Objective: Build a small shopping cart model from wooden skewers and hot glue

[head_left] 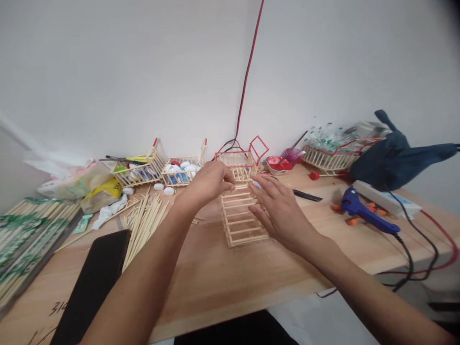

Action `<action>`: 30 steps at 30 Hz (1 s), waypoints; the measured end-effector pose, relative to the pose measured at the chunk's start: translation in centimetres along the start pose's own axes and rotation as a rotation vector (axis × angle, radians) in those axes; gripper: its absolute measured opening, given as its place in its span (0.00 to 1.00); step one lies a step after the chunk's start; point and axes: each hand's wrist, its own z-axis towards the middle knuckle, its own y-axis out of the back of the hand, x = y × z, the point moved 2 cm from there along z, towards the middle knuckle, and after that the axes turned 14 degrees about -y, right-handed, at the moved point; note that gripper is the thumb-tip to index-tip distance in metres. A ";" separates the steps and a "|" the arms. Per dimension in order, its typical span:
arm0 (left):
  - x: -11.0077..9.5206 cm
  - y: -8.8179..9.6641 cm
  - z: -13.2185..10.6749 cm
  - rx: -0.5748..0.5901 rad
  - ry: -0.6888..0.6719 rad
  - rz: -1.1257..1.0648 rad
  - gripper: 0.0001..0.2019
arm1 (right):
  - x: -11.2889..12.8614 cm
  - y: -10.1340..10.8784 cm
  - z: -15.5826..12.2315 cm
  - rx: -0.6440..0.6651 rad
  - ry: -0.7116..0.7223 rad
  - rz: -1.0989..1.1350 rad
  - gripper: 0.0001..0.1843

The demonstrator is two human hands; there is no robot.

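Observation:
In the middle of the table a small frame of glued wooden sticks (pixel 246 227), ladder-like with several crossbars, lies in front of me. My left hand (pixel 211 181) hovers over its far left corner, thumb and fingertips pinched together. Whatever is between those fingertips is hidden or too thin to make out. Over the frame's right side is my right hand (pixel 280 211), with its fingers stretched out and covering part of the bars. Directly behind both hands stands a stick cart with red-painted edges and handle (pixel 239 159).
Stick baskets (pixel 140 172) with bottle caps stand at the back left. Loose sticks (pixel 147 215) and a black phone (pixel 95 282) lie left. A red paint bowl (pixel 279 165) stands behind; a blue glue gun (pixel 366 211) with trailing cord lies right, near a power strip (pixel 383 196).

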 end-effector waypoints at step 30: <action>0.5 -0.9 0.3 0.033 0.024 0.011 0.04 | 1.9 -0.8 -0.1 0.110 0.044 -0.091 0.30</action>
